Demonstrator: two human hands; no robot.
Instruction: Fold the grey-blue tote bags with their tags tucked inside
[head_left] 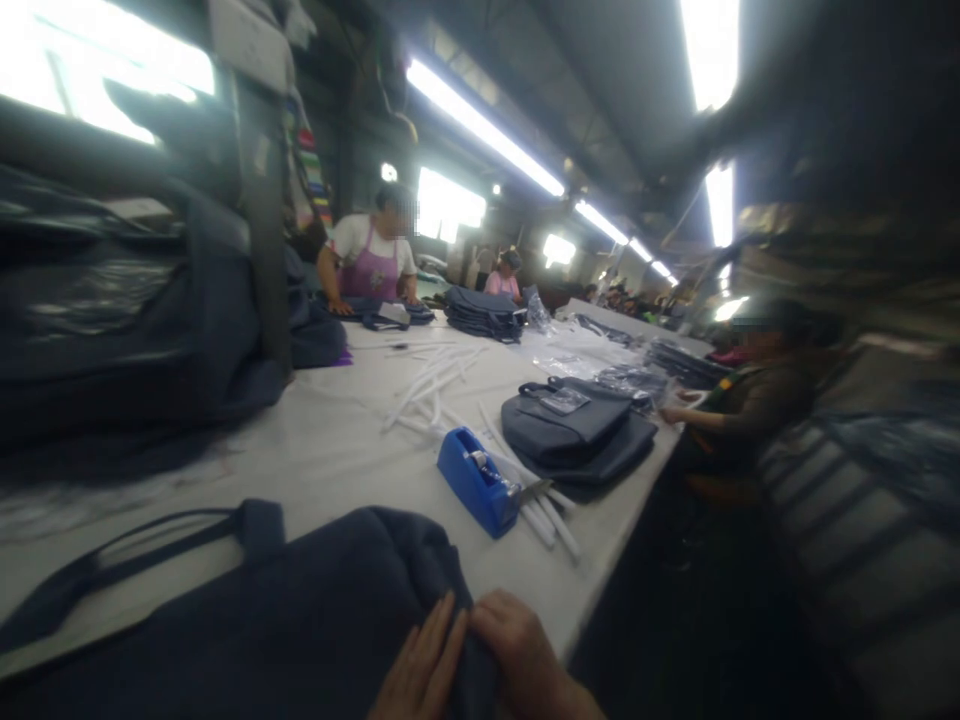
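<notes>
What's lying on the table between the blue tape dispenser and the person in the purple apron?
In the head view, a loose heap of white strips lies there on the white table.

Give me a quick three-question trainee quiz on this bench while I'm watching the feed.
1. True or false: the left hand and right hand are both on the navy fabric bag.
2. Which lies nearer the hands: the blue tape dispenser or the grey bag?
3. What colour is the apron of the co-worker across the white table?

Key: 1. True. 2. The blue tape dispenser. 3. Purple.
</notes>
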